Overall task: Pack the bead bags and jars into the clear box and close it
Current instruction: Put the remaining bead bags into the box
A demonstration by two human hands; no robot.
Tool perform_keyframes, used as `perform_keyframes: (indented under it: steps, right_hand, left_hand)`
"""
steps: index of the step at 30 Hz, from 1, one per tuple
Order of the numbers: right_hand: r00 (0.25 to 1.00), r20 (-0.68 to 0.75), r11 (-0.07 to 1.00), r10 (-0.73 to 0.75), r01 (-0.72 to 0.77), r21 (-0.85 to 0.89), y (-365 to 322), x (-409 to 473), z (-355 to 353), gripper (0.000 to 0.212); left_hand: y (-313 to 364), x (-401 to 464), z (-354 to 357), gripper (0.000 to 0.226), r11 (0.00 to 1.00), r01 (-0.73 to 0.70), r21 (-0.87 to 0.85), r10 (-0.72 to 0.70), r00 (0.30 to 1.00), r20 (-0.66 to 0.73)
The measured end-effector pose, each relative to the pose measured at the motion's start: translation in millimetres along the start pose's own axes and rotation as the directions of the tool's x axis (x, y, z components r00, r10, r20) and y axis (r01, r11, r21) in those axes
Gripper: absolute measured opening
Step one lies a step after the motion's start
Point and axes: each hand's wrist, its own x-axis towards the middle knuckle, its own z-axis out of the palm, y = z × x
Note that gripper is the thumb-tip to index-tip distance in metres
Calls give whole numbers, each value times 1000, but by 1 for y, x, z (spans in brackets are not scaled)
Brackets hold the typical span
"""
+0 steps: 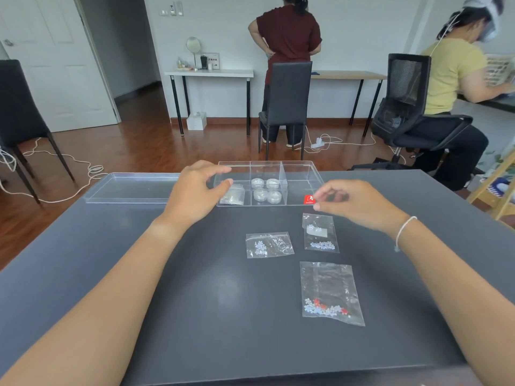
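The clear divided box [299,164] stands open at the far edge of the dark table [195,302]. Several small round jars [266,189] fill its middle compartments, and folded bags [232,196] lie in the left one. Its lid [131,188] lies to the left. My left hand [195,190] hovers at the box's left end, fingers apart and holding nothing. My right hand [354,201] hovers by the box's front right corner near a red label [309,199], fingers loosely curled and empty. Three bead bags lie on the table: a small one [269,244], a second [320,233], and a larger one with red beads [330,293].
Beyond the table stand a black chair [287,107] and an office chair [409,107]. One person stands at the far desks [211,73]; another sits at the right. Cables [69,162] trail over the wooden floor. A wooden shelf [498,188] is at the right.
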Motion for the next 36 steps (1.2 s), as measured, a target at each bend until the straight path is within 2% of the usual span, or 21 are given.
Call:
perform_keyframes:
  steps: [3,5,8,11,15,23,29,36]
  right_hand:
    - [989,117,993,90,-79,-91,15,-4,2,25]
    - [968,204,984,147,-122,-130,20,-6,3,33]
    - [955,241,976,173,-134,-169,21,-6,6,37]
    - [952,245,976,182,-145,-162,22,-5,6,34]
    - [952,235,978,194,-170,-120,22,-5,6,34]
    - [986,133,993,104,-110,36,23,-3,7,28]
    - [998,29,996,50,-52,74,21,-3,5,25]
    - [999,-41,997,28,-24,76,19,-3,3,24]
  left_hand:
    - [19,-11,3,15,994,-87,-60,96,981,168]
    - [31,-18,5,14,990,-118,-71,135,939,317]
    - [41,-25,8,18,993,-98,-61,116,846,521]
    - [43,-29,14,26,997,-82,2,62,775,629]
    - [41,-30,17,32,997,-70,46,22,744,668]
    - [42,-30,18,34,999,6,51,-41,700,713]
    - [45,-30,20,23,999,39,25,-45,677,735]
    - [45,-33,22,18,996,88,-25,-45,704,709]
